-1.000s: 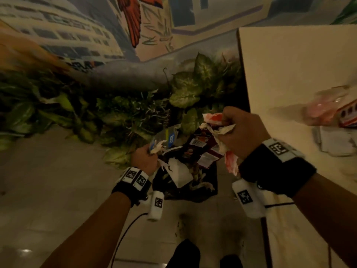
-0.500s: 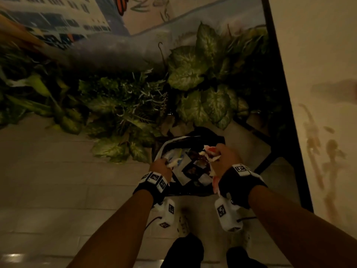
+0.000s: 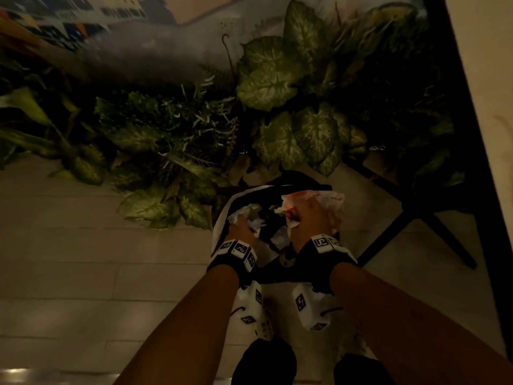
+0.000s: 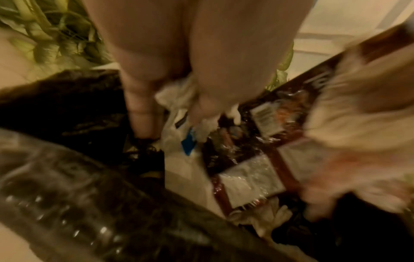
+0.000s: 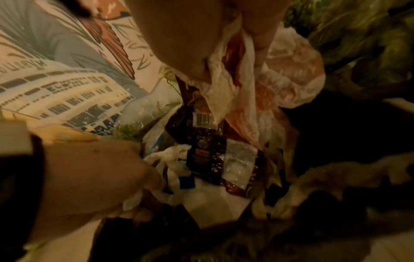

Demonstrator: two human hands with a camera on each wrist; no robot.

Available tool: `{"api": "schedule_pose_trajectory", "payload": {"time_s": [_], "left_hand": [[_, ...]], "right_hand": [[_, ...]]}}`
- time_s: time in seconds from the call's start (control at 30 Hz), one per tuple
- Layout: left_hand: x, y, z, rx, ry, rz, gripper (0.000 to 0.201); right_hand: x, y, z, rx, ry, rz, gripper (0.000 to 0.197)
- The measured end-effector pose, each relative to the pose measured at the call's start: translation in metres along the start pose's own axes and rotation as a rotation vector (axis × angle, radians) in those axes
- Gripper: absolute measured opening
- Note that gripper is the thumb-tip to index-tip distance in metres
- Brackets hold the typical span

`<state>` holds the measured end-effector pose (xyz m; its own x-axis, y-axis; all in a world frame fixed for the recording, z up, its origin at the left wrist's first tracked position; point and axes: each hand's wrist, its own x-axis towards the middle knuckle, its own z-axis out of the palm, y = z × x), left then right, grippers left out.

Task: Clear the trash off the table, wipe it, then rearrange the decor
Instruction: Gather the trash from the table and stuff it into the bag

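A bin lined with a black bag [image 3: 302, 187] stands on the floor below me, holding wrappers and paper. My left hand [image 3: 243, 227] is down inside its mouth and grips white crumpled paper and a white-blue wrapper [image 4: 179, 124]. My right hand [image 3: 313, 215] grips a wad of white and orange-red napkins [image 3: 327, 198] together with a dark brown snack wrapper [image 5: 206, 150] over the bin. In the left wrist view the brown wrapper [image 4: 257, 159] lies across the bag's opening. The black bag [image 4: 67, 109] surrounds the left fingers.
Leafy green plants [image 3: 277, 84] crowd the wall just behind the bin. The pale table [image 3: 488, 87] edge runs down the right side, with its black legs [image 3: 416, 215] reaching the floor beside the bin. My feet [image 3: 263, 329] stand on the tiled floor [image 3: 83, 259].
Both hands have dropped from chest height down into the bin's mouth, carrying the trash with them. My view has tilted from the table toward the floor.
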<state>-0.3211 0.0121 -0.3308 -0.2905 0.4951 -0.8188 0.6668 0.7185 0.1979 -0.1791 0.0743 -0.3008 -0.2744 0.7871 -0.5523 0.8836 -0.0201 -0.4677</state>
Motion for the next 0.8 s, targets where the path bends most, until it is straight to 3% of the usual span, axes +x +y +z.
{"api": "schedule_pose_trajectory", "payload": {"time_s": [0.07,0.2,0.27,0.37,0.43,0.53,0.67,0.8], "left_hand": [[0.001,-0.006,0.009,-0.018,-0.068,0.017,0.075],[0.010,-0.019,0.026,0.007,-0.067,0.026,0.093],[0.012,-0.022,0.036,0.014,-0.059,0.041,0.099],[0.013,-0.026,0.049,0.028,-0.056,0.051,0.100],[0.011,-0.029,0.049,0.022,-0.071,0.046,0.099],[-0.001,-0.028,0.039,-0.040,-0.022,0.065,0.093],[-0.029,-0.020,0.015,-0.093,0.159,0.083,0.077],[-0.068,-0.004,-0.017,-0.101,0.189,0.098,0.081]], "right_hand": [[0.001,0.000,0.015,0.009,-0.093,-0.008,0.056],[0.008,-0.002,0.045,-0.099,-0.206,-0.141,0.051],[0.013,0.002,0.055,-0.134,-0.281,-0.089,0.050],[0.014,0.025,0.065,-0.141,-0.349,0.065,0.066],[0.010,0.040,0.066,-0.205,-0.443,0.017,0.071],[0.004,0.039,0.055,-0.084,-0.357,-0.099,0.082],[-0.023,0.008,0.017,0.132,-0.313,-0.134,0.065],[-0.060,-0.015,-0.011,0.242,-0.290,-0.126,0.072]]}}
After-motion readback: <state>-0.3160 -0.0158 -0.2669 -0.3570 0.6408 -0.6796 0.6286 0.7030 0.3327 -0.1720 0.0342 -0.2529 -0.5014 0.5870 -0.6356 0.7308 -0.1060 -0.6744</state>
